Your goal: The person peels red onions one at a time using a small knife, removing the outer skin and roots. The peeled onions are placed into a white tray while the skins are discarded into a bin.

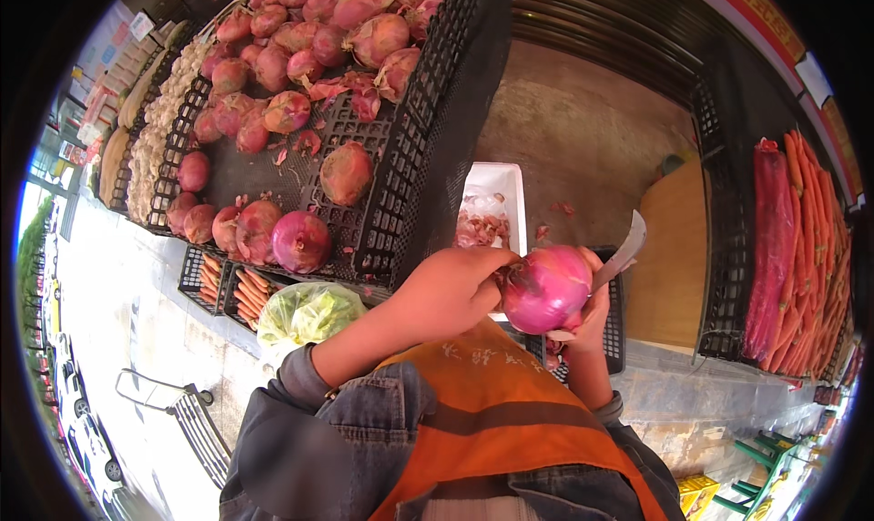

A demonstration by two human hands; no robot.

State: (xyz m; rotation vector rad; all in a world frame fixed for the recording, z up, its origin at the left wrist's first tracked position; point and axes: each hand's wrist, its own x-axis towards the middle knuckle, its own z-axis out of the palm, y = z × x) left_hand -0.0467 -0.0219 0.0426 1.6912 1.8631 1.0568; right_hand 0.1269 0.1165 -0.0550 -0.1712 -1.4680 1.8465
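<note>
A large, shiny red onion (549, 289) is held between my two hands in front of my orange apron. My left hand (460, 289) is closed at its left side, with thumb and fingers pinching near its dry end. On the other side, my right hand (592, 319) wraps round a knife and supports the onion; the handle is mostly hidden. The knife's curved blade (628, 239) sticks up to the right, clear of the onion. Under the onion stands a white foam box (521, 202) with reddish onion skins (482, 228) inside.
A black crate (401, 171) of red onions (378, 39) stands at upper left, with garlic (164, 125) beyond. Carrots (819, 266) fill a crate at right, near a brown board (669, 257). Bagged greens (309, 313) lie at my left; a trolley (196, 421) stands farther off.
</note>
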